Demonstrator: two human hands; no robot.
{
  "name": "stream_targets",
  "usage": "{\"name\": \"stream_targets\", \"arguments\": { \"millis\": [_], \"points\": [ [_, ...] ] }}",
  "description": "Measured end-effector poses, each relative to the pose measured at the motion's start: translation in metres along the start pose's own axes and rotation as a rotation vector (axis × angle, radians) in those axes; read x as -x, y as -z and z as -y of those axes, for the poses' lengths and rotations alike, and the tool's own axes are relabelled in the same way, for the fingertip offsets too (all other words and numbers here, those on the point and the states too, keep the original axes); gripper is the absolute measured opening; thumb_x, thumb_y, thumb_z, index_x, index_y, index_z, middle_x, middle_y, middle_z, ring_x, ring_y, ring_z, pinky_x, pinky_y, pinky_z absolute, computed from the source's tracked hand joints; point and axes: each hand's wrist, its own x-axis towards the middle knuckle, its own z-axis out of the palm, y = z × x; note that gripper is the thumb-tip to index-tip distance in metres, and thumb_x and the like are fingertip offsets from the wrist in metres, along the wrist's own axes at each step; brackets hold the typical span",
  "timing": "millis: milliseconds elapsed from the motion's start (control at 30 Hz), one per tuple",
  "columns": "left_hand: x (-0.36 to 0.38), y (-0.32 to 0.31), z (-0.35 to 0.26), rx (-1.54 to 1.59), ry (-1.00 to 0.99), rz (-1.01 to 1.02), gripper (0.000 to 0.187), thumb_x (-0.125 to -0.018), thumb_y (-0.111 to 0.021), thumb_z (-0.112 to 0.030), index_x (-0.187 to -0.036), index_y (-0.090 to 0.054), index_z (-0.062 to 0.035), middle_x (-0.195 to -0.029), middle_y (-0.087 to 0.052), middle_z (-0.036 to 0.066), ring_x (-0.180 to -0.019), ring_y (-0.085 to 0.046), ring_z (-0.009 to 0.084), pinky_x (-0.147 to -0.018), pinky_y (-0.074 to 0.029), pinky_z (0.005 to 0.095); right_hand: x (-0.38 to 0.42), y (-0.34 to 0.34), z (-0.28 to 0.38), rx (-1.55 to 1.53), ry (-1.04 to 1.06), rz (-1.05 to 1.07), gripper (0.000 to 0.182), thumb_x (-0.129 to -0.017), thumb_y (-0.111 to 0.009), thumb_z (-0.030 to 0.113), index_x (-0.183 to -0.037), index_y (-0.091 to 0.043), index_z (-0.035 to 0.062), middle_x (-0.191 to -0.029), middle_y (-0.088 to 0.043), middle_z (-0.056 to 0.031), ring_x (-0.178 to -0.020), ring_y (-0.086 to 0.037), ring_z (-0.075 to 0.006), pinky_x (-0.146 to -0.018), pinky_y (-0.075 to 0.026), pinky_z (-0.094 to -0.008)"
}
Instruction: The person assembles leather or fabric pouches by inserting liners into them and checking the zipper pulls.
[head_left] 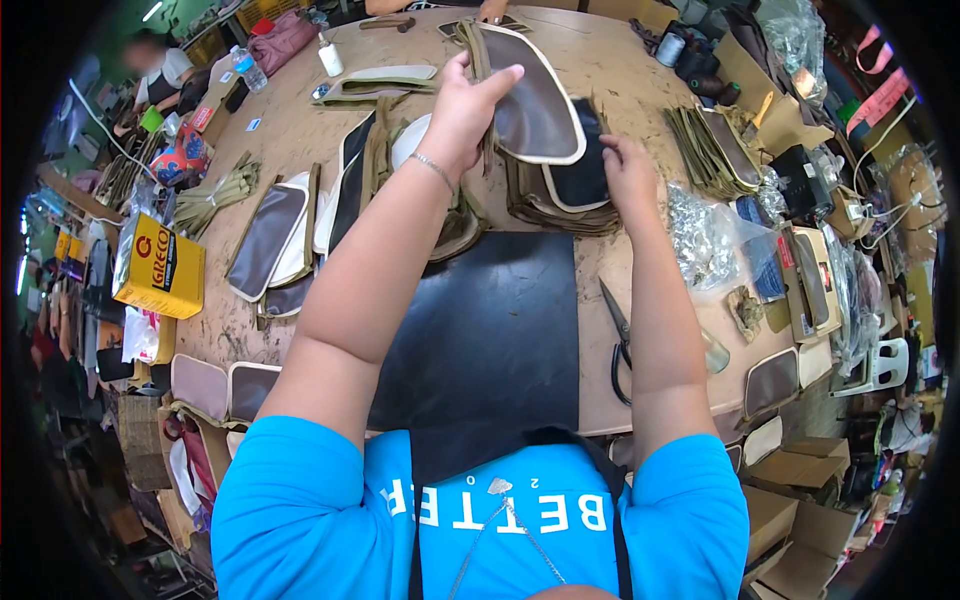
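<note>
My left hand (468,112) is closed on a brown panel (535,95) with cream edging and an olive fabric strip along one side. The panel is raised over a stack of similar panels (570,220), with a black one (578,185) on top. At the right edge of that stack is my right hand (630,178), its fingers apart and slightly bent beside the black piece. Whether those fingertips touch it is hard to see. More panels (270,240) in brown, cream and black lie left of the stack. Between my forearms lies a black mat (490,330).
Scissors (618,335) lie beside the mat. To the right are a bundle of edged pieces (715,150) and clear plastic (700,235). A yellow tin (160,265) stands on the left; a white bottle (330,55) and hammer (390,23) sit farther back. Another person (160,75) is far left.
</note>
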Motion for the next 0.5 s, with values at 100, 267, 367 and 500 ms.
{"name": "stream_targets", "arguments": {
  "millis": [100, 267, 367, 500],
  "points": [
    [-0.022, -0.015, 0.022, 0.134, -0.008, 0.003, 0.057, -0.087, -0.073, -0.009, -0.134, -0.041, 0.0, -0.108, -0.065, 0.012, -0.09, -0.066, 0.0179, -0.078, -0.058, 0.0343, -0.011, 0.012, -0.009, -0.118, -0.06, -0.085, 0.021, -0.093, -0.061, 0.013, -0.111, -0.07, 0.0079, -0.103, -0.065, -0.0173, -0.098, -0.063, -0.0338, -0.086, -0.05, -0.0397],
    [-0.028, -0.022, 0.104, -0.115, 0.146, -0.041, 0.059, -0.086, -0.071, -0.005, -0.137, -0.042, -0.0013, -0.111, -0.066, 0.013, -0.095, -0.067, 0.0217, -0.08, -0.057, 0.035, -0.002, -0.007, -0.06, -0.009, -0.051, 0.059, 0.023, -0.091, -0.063, 0.013, -0.112, -0.069, 0.0046, -0.104, -0.065, -0.0178, -0.097, -0.062, -0.0366, -0.091, -0.049, -0.0408],
    [-0.025, -0.005, 0.157, -0.337, 0.285, -0.033, 0.079, -0.083, -0.071, -0.006, -0.15, -0.03, 0.0033, -0.134, -0.057, 0.021, -0.115, -0.061, 0.0267, -0.095, -0.051, 0.0338, 0.011, 0.006, -0.043, 0.121, -0.109, 0.09, 0.027, -0.088, -0.068, 0.019, -0.114, -0.07, 0.0121, -0.112, -0.064, -0.0153, -0.11, -0.056, -0.0359, -0.1, -0.044, -0.0422],
    [-0.015, -0.003, 0.146, -0.213, 0.141, -0.07, 0.08, -0.087, -0.07, -0.009, -0.153, -0.025, 0.0028, -0.132, -0.057, 0.02, -0.115, -0.06, 0.0236, -0.098, -0.048, 0.0342, -0.005, 0.031, -0.026, 0.259, -0.047, 0.016, 0.033, -0.087, -0.072, 0.031, -0.117, -0.07, 0.0172, -0.121, -0.057, -0.0139, -0.12, -0.048, -0.0357, -0.104, -0.039, -0.0461]
  ]
}}
